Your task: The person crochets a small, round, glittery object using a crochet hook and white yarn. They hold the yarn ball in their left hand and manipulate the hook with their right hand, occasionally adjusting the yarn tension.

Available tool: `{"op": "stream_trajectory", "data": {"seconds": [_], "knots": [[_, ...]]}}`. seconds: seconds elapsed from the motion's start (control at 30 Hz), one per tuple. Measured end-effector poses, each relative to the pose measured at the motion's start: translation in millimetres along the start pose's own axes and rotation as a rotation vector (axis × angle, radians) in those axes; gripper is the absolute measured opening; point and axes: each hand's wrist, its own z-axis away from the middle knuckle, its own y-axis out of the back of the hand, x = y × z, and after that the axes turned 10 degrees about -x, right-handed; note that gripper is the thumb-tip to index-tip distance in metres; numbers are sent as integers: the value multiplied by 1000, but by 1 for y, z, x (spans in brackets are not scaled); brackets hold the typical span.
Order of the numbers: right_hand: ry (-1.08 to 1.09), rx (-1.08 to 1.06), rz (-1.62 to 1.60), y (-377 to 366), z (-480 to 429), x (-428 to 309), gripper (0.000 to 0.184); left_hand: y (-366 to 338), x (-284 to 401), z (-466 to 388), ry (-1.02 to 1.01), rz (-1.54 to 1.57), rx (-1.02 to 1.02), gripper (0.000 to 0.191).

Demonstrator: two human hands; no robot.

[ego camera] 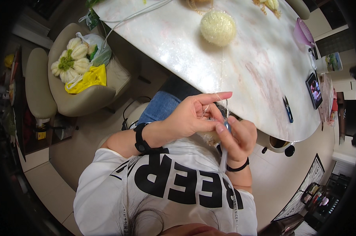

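My left hand [186,115] grips a small piece of pale, glittery crochet work [210,138], mostly hidden behind the fingers. Its index finger is stretched out, and a thin strand of fuzzy yarn [222,69] runs over it. That strand leads up across the tabletop to a round cream yarn ball [217,28]. In my right hand [240,137] is a crochet hook [227,106] with a pale handle, its metal shaft pointing up beside the left fingertips. Both hands meet just off the table's near edge, above my lap.
On the marble table [254,85] lie thread snips [288,109], a lit phone [314,91] and a purple bowl [303,32]. A white cable [130,14] crosses the far left edge. The beige chair [77,104] holds cream-and-green knitted pieces [70,62] and a yellow bag [92,79].
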Motion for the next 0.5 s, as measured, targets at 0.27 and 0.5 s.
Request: {"op": "stream_trajectory", "data": {"seconds": [0.27, 0.5], "knots": [[-685, 521, -1711, -1, -2, 6, 11, 13, 8, 0, 135, 230, -185, 60], [-79, -28, 105, 4, -3, -4, 10, 0, 0, -2, -3, -35, 9, 60]]}}
